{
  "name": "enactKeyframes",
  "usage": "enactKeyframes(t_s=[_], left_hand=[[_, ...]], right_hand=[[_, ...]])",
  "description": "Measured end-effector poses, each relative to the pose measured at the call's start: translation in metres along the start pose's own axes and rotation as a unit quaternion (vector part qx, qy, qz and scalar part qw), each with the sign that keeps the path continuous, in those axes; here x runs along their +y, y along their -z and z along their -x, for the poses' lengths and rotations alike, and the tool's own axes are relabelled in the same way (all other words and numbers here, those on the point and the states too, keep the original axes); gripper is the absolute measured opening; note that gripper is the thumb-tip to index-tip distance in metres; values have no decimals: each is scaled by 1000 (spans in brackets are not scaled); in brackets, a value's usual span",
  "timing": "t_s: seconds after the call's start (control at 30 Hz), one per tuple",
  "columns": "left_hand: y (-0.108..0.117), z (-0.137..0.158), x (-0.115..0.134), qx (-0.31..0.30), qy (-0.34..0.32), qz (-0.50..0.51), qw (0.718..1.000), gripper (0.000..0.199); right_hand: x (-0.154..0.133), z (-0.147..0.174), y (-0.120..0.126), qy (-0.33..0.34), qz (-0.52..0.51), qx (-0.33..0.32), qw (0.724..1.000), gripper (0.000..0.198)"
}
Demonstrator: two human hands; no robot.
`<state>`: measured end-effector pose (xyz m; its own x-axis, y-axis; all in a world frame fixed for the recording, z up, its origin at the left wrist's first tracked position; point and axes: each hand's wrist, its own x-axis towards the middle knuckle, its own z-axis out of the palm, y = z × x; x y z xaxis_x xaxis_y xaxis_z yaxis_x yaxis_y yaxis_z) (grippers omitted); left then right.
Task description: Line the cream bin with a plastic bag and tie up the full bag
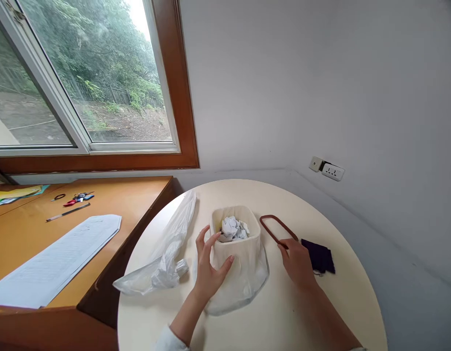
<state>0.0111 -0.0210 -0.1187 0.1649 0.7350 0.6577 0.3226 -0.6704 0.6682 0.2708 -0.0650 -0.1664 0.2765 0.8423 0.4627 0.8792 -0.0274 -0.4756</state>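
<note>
Head view: the left hand [213,261] stood wide at the bin [247,252] of paper [231,227]; the right hand [297,262] held a brown ring [287,227].

1. A cream bin [253,225], squarish with rounded corners, stands upright and open-topped near the centre of the frame. The left hand [208,273] is at its near left rim.
2. Crumpled white paper [232,227] lies inside it, its top just below the rim.
3. Clear plastic film [243,291] surrounds the bin's lower part, loose and wrinkled, flaring towards the lower centre of the frame.
4. A thin brown ring [271,233], shaped like a rounded rectangle, is right of centre, apart from the bin, its near end held in the right hand [298,263].
</note>
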Motion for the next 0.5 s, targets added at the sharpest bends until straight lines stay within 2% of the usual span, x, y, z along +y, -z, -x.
enactKeyframes(t_s=[0.17, 0.27, 0.37, 0.5], left_hand=[[8, 1, 1, 13, -8, 33, 999, 39], [16, 2, 1, 22, -9, 45, 999, 33], [24, 0, 2, 51, 3, 44, 998, 24], [36, -9, 9, 80, 46, 57, 994, 14]], right_hand=[[-14, -4, 16, 29, -71, 129, 989, 18], [-31, -6, 28, 92, -95, 181, 974, 13], [-50, -7, 37, 176, -110, 202, 957, 17], [-73, -9, 42, 257, -120, 179, 942, 25]])
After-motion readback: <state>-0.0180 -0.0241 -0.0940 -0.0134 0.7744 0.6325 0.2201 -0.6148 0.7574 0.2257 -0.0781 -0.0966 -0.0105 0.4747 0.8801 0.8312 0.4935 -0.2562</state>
